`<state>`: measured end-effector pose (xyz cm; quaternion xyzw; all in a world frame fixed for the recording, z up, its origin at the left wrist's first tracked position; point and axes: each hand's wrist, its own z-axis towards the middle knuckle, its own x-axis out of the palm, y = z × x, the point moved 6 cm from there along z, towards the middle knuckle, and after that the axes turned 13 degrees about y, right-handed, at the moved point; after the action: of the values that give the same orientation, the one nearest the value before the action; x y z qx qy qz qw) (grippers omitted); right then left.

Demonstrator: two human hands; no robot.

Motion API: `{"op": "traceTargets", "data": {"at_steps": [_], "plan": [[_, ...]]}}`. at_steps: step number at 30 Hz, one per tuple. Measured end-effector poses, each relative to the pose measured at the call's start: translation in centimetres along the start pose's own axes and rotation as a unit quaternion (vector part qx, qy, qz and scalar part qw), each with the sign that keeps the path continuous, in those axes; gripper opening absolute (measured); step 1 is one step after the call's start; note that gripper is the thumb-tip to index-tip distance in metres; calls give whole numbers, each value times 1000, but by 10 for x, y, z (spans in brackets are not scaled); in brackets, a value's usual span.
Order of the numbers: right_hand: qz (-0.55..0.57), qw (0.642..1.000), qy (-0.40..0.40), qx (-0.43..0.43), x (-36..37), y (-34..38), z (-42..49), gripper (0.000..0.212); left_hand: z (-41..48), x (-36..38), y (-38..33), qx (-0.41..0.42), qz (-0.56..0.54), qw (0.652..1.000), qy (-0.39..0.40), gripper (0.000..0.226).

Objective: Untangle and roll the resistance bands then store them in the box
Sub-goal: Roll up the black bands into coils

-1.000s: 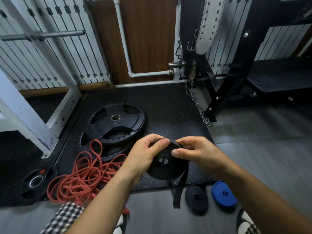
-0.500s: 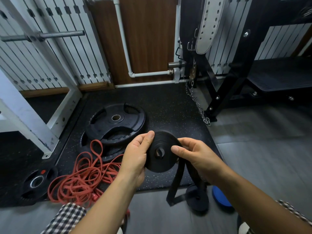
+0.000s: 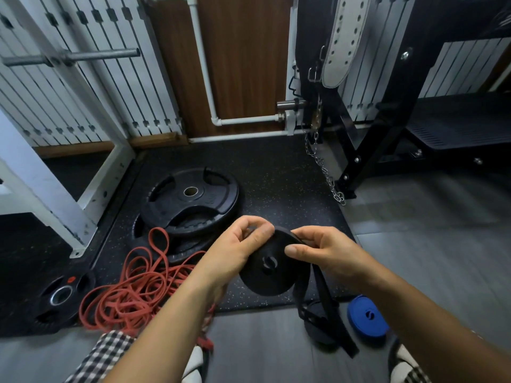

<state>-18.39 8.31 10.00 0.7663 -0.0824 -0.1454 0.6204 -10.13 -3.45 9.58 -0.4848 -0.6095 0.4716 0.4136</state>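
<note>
Currently left grip (image 3: pixel 235 251) and right grip (image 3: pixel 327 251) pinch the rolled black band (image 3: pixel 265 277) above the edge of the mat (image 3: pixel 276 175), its tail (image 3: pixel 299 297) dangling floorward. Weight plate (image 3: pixel 190 201) lettering is too blurred to read; grey floor (image 3: pixel 428 258) lies open rightward.

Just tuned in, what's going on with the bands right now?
A person holds a partly rolled black band, left hand and right hand both gripping it, its loose tail hanging down. A blue roll and another black roll lie on the floor; the red bands sit tangled by the weight plates.

No legible text or numbers
</note>
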Motion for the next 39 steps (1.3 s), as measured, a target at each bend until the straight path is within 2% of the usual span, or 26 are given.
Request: {"op": "traceTargets", "data": {"at_steps": [2, 4, 8, 11, 15, 22, 28, 30, 32, 34, 36, 39], "plan": [[5, 1000, -4, -9, -3, 1, -1, 15, 0, 2, 0, -3, 11, 1000, 17, 27], [41, 999, -14, -22, -4, 2, -1, 15, 0, 3, 0, 1, -14, 1000, 0, 22], [112, 992, -33, -37, -6, 3, 0, 23, -1, -3, -3, 39, -90, 994, -39, 29], [59, 997, -32, -25, -5, 3, -1, 13, -1, -5, -6, 60, -135, 987, -59, 32], [-3, 999, -34, -17, -10, 9, -3, 13, -1, -2, -6, 72, -139, 986, -63, 33], [-57, 998, -27, 5, -15, 5, -3, 19, -1, -6, -11, 92, -124, 985, -72, 13], [-118, 991, -71, -1, -1, -1, 1, 19, 0, 1, 0, 77, -193, 975, -75, 26], [-101, 993, -58, -1, -2, 0, 0, 17, 0, -1, 0, 66, -179, 980, -62, 31], [-87, 996, -34, -3, -1, 2, 0, 14, 0, -5, -3, 66, -109, 990, -58, 35], [-70, 997, -18, -7, 4, 1, 1, 14, 0, -6, -6, 73, -47, 994, -66, 25], [-56, 998, -22, -11, 7, 0, 4, 19, 0, -6, -5, 83, -45, 991, -92, 12], [-55, 998, -15, -10, 5, 0, 7, 30, -2, -14, -11, 115, -68, 982, -132, 12]]}}
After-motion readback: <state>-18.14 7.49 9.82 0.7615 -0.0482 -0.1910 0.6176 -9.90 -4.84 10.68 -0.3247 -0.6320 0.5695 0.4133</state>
